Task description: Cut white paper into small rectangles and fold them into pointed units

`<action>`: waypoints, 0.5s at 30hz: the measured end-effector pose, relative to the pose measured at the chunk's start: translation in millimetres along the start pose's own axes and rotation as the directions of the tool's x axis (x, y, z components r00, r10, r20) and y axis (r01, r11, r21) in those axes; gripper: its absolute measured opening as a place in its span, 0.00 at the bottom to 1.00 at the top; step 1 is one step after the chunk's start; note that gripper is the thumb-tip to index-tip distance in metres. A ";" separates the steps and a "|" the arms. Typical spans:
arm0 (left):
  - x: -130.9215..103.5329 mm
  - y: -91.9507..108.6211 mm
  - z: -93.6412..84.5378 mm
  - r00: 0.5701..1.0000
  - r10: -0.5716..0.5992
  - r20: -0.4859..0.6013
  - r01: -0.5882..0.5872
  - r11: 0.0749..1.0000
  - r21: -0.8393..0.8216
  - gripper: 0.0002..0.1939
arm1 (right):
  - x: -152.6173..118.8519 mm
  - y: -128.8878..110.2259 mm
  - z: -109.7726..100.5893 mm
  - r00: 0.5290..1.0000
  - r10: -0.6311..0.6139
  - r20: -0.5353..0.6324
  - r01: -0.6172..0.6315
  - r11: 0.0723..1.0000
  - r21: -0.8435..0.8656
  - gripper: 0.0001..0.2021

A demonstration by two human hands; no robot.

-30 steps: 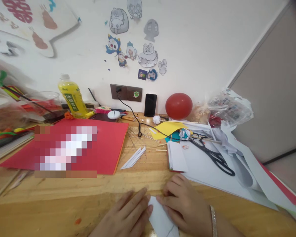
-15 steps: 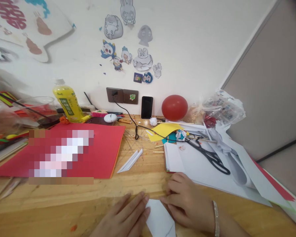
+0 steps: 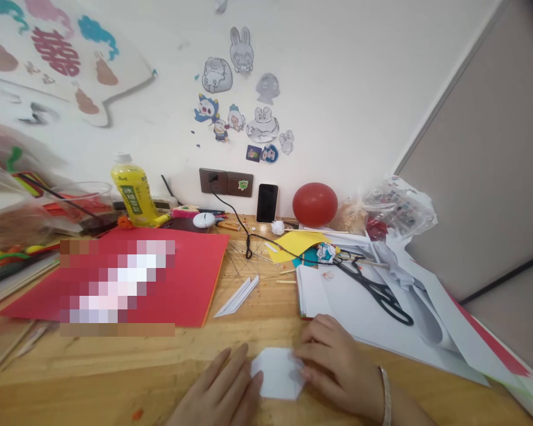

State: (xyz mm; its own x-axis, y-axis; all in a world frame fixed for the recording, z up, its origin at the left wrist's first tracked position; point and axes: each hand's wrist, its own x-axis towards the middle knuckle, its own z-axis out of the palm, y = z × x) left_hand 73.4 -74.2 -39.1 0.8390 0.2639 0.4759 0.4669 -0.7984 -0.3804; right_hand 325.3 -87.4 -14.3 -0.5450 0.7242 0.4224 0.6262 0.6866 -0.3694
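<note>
A small piece of folded white paper (image 3: pixel 276 374) with cut-off corners lies at the front of the wooden table, between my two hands. My left hand (image 3: pixel 224 387) has its thumb and index finger on the paper's left edge, the other fingers stretched over the tabletop. On the opposite side, my right hand (image 3: pixel 333 362), with a bracelet at the wrist, grips the right edge between thumb and curled fingers. Beyond them lie narrow folded white paper strips (image 3: pixel 238 297).
Red sheets (image 3: pixel 195 278) cover the left side. To the right are white papers (image 3: pixel 350 307) with black-handled scissors (image 3: pixel 388 299) on top. Along the wall stand a yellow drink bottle (image 3: pixel 135 192), a phone (image 3: pixel 267 203) and a red balloon (image 3: pixel 315 204).
The folded paper has been turned and now lies wider than tall, farther from the table's front edge. Both hands have stayed at its sides. The camera view has shifted slightly.
</note>
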 end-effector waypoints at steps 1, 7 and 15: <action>-1.3 2.2 3.3 0.996 -0.087 -0.017 0.087 0.996 -0.019 0.15 | 0.3 -1.0 -0.2 1.000 -0.012 -0.005 0.012 1.000 0.005 0.16; -1.2 7.1 19.2 0.951 -0.256 -0.175 0.217 0.953 -0.211 0.16 | 0.5 -2.5 9.0 0.997 -0.009 0.082 0.017 0.995 -0.094 0.11; 6.9 -8.3 5.2 0.962 -0.226 -0.155 0.158 0.921 -0.357 0.12 | 6.7 2.1 25.7 0.994 -0.108 -0.030 0.098 0.967 -0.237 0.07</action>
State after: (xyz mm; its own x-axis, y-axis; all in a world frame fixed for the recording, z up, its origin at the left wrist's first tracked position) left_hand 76.8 -62.9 -36.8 0.6581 0.3499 0.6667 0.4628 -0.8864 0.0084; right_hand 308.6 -79.4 -33.5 -0.5922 0.6436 0.4847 0.6839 0.7196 -0.1199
